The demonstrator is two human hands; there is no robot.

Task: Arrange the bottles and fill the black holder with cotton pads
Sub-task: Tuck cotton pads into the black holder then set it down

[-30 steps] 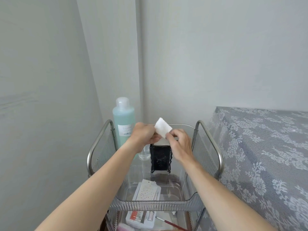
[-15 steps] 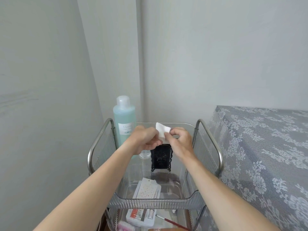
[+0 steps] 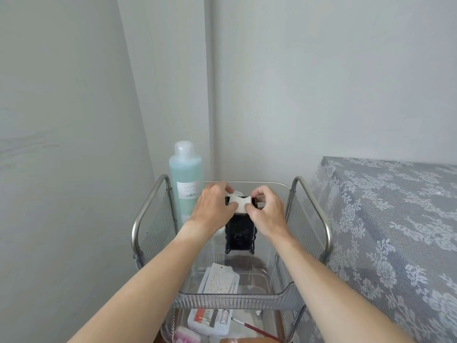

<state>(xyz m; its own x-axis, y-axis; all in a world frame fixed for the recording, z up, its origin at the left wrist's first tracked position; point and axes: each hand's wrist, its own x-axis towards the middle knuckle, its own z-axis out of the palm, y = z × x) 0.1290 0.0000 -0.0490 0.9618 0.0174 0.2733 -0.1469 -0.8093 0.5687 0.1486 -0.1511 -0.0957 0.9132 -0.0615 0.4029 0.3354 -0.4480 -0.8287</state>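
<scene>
A black ornate holder (image 3: 239,235) stands upright in the middle of the clear top tray (image 3: 237,297) of a metal cart. White cotton pads (image 3: 239,203) sit at the holder's top opening. My left hand (image 3: 212,209) pinches their left edge and my right hand (image 3: 267,211) pinches their right edge, both pressing them at the opening. A tall bottle of pale blue-green liquid (image 3: 186,184) with a clear cap stands at the tray's back left, just left of my left hand. A small clear bottle behind my left wrist is mostly hidden.
A flat white packet with dots (image 3: 220,280) lies in a clear box at the tray's front. The cart's metal handles (image 3: 148,214) rise at both sides. A lower shelf holds a white box (image 3: 210,320), a red-handled brush and pink items. A lace-covered table (image 3: 390,231) stands right; walls close behind.
Both hands have lowered the cotton pads from above the holder down to its top opening. The pads now bend between the fingers.
</scene>
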